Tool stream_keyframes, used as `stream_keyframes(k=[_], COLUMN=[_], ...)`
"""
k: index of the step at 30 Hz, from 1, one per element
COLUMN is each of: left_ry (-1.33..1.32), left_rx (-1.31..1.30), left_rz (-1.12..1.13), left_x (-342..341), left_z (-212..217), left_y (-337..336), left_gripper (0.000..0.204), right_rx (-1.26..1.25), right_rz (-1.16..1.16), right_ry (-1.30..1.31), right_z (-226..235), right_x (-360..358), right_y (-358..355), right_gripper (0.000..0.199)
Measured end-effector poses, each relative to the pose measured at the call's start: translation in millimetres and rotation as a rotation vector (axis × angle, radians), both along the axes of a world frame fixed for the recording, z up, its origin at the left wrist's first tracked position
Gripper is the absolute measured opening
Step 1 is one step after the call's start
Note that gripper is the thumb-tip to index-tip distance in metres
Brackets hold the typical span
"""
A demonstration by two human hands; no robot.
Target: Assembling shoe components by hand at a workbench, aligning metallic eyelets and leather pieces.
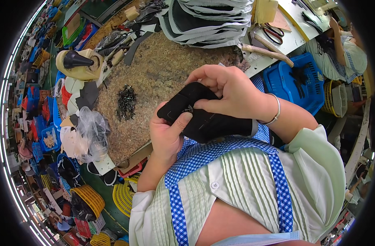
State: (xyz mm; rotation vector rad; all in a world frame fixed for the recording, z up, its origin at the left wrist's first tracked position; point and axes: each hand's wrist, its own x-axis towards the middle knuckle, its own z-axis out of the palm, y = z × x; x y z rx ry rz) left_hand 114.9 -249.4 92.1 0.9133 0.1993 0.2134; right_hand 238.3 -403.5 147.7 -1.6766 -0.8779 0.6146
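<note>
A black fabric piece with a grey edge is held up between my two hands, in front of the blue checked apron. My left hand grips its left end, the thumb lying on top. From above, my right hand pinches the piece between thumb and curled fingers. Near both thumbs a small shiny metal bit shows on the black fabric; its kind is too small to tell. On the worn brown tabletop, left of my hands, lies a heap of small dark metal pieces.
At the table's back rises a stack of white-edged black cut pieces. Scissors and a wooden-handled tool lie right of it. A blue basket stands at the right. Left are a wooden block with a black cone and a clear plastic bag.
</note>
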Motion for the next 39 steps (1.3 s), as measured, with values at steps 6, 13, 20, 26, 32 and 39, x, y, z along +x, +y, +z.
stream_keyframes(k=[6,13,20,26,32,39], left_ry=[0.044,0.107,-0.027,0.016,0.029,-0.125], left_rx=[-0.141,-0.321,-0.067,-0.016,0.16,0.532], left_rz=[-0.101,-0.152,0.044,0.02,-0.014,0.051], left_x=[1,4,-2,-1,-3,-4], left_z=[2,0,-6,4,-2,-1], left_y=[4,1,-8,-10,-5,3], left_gripper=[0.038,0.04,0.035,0.033,0.031,0.033], right_rx=[0.075,0.175,0.105,-0.003,-0.027,0.058], right_rz=[-0.047,-0.076,-0.095,-0.128,-0.164,-0.1], right_ry=[0.38,0.465,0.502,0.182,-0.139,0.627], right_z=[-6,-16,-13,-14,-17,-13], right_x=[-8,-12,-17,-20,-22,-15], right_y=[0,4,3,3,3,1], right_gripper=[0.039,0.035,0.033,0.027,0.025,0.019])
